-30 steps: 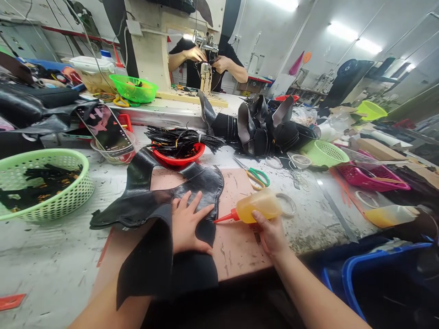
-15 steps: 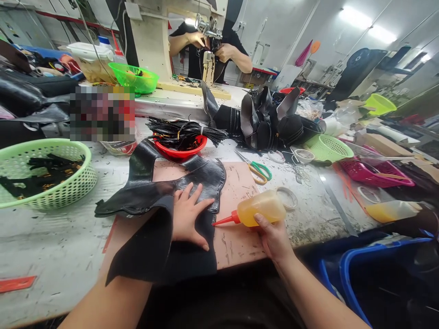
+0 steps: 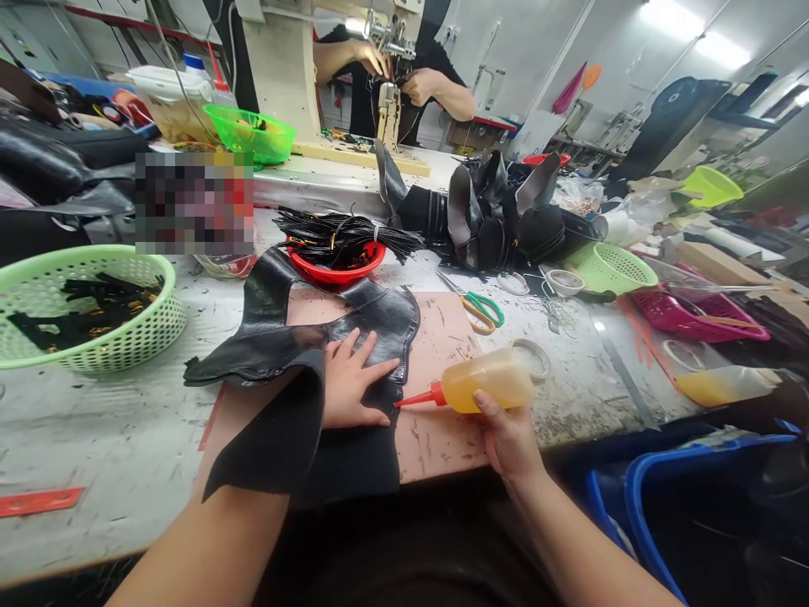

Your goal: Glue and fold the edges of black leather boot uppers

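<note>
A black leather piece [image 3: 379, 324], apparently a boot upper, lies on a pinkish mat [image 3: 436, 447] in front of me. My left hand [image 3: 354, 384] rests flat on it with fingers spread, and a dark flap of the piece stands up over my left wrist. My right hand [image 3: 511, 438] is wrapped round a squeeze bottle [image 3: 486, 381] of amber liquid, tilted almost level. The bottle's red nozzle tip is at the right edge of the black piece, just beside my left fingers. Behind the piece sits a red bowl [image 3: 338, 265] with a bundle of black strips on it.
Green-and-orange-handled scissors [image 3: 484, 312] and a tape roll [image 3: 532, 361] lie right of the mat. A pale green basket [image 3: 120, 337] stands at left, with several black boot pieces [image 3: 480, 223] at the back. Beyond, a person's hands [image 3: 420, 86] work at a sewing machine. A blue bin [image 3: 638, 497] is at lower right.
The nozzle tip has moved slightly up along the edge of the black piece, closer to my left fingers. My left hand stays spread on it. The whole view has shifted a little.
</note>
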### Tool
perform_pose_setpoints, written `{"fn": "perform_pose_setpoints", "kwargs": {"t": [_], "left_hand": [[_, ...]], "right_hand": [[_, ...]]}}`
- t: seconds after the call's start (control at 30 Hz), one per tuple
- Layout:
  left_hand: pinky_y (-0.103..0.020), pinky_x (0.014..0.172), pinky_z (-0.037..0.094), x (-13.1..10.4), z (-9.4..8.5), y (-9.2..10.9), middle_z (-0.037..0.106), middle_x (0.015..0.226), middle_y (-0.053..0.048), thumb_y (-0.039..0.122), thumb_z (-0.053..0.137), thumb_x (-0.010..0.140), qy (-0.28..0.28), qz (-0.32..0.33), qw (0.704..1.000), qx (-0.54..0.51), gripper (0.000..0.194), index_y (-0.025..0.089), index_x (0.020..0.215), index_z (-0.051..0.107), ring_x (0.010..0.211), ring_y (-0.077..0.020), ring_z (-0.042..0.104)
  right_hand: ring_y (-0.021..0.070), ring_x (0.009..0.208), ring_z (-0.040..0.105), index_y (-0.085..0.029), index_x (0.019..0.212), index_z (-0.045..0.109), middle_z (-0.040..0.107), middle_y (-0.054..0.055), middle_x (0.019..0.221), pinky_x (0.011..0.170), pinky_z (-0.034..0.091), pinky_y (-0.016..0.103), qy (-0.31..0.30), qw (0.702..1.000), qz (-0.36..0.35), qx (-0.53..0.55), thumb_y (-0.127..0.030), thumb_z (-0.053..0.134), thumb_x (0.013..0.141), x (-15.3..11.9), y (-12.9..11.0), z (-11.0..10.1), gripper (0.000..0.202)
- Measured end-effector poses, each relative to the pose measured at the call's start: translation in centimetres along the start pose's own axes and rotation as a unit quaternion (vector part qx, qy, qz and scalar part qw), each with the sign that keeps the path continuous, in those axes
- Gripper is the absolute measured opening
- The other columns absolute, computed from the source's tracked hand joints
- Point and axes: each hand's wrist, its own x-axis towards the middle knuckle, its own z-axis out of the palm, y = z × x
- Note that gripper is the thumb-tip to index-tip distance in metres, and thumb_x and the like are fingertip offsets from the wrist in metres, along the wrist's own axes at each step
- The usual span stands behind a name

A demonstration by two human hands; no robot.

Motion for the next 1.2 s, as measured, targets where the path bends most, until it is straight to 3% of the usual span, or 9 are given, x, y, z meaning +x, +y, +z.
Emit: {"fn": "perform_pose_setpoints", "kwargs": {"t": [0.23, 0.53, 0.7, 0.83, 1.03, 1.2], "left_hand": [[-0.054, 0.102, 0.011, 0.0, 0.0, -0.1, 0.012, 0.147, -0.013, 0.058, 0.072, 0.052, 0.002, 0.008, 1.000, 0.004, 0.089, 0.034, 0.131, 0.038, 0.133, -0.0379, 0.005], [-0.055, 0.101, 0.008, 0.1, 0.5, -0.4, 0.012, 0.148, -0.012, 0.066, 0.070, 0.044, 0.002, 0.023, 1.000, 0.010, 0.101, 0.032, 0.133, 0.035, 0.132, -0.0409, 0.003], [-0.056, 0.100, 0.011, 0.1, 0.5, -0.4, 0.013, 0.148, -0.012, 0.066, 0.071, 0.044, 0.008, 0.022, 1.000, 0.012, 0.100, 0.033, 0.132, 0.036, 0.132, -0.0404, 0.005], [-0.055, 0.101, 0.011, 0.1, 0.6, -0.4, 0.012, 0.147, -0.014, 0.066, 0.071, 0.044, 0.010, 0.021, 1.000, 0.014, 0.100, 0.033, 0.132, 0.036, 0.132, -0.0400, 0.006], [-0.053, 0.102, 0.010, 0.2, 0.6, -0.3, 0.012, 0.147, -0.014, 0.067, 0.070, 0.045, 0.007, 0.026, 0.999, 0.018, 0.100, 0.032, 0.133, 0.035, 0.133, -0.0396, 0.004], [-0.055, 0.102, 0.009, 0.2, 0.5, -0.2, 0.011, 0.148, -0.014, 0.065, 0.071, 0.046, 0.004, 0.023, 1.000, 0.015, 0.100, 0.033, 0.133, 0.035, 0.133, -0.0393, 0.004]], "right_hand": [[0.0181, 0.067, 0.060, -0.017, 0.084, 0.062, 0.066, 0.004, 0.077, 0.047, 0.047, 0.025, 0.014, 1.000, 0.002, -0.004, -0.034, 0.079, 0.050, -0.5, -0.2, -0.1, 0.042], [0.0219, 0.077, 0.062, -0.017, 0.081, 0.064, 0.068, 0.005, 0.083, 0.070, 0.051, 0.036, -0.021, 0.999, 0.011, -0.030, -0.036, 0.078, 0.051, -2.1, 0.0, -0.4, 0.038], [0.0209, 0.075, 0.061, -0.019, 0.088, 0.062, 0.067, 0.003, 0.077, 0.067, 0.051, 0.035, -0.018, 0.999, 0.026, -0.028, -0.036, 0.078, 0.051, -2.7, -0.2, -0.8, 0.044], [0.0196, 0.076, 0.061, -0.018, 0.081, 0.063, 0.067, 0.003, 0.077, 0.066, 0.052, 0.031, -0.011, 0.999, 0.036, -0.020, -0.034, 0.080, 0.048, -3.3, -0.4, -1.0, 0.040], [0.0145, 0.052, 0.056, -0.017, 0.075, 0.063, 0.063, 0.001, 0.063, 0.038, 0.044, 0.022, 0.005, 0.996, 0.078, -0.032, -0.035, 0.081, 0.043, -4.2, -0.8, -1.6, 0.041], [0.0157, 0.052, 0.057, -0.017, 0.075, 0.063, 0.064, 0.002, 0.065, 0.036, 0.044, 0.022, 0.009, 0.996, 0.084, -0.043, -0.038, 0.081, 0.042, -4.9, -0.6, -2.4, 0.044]]}}
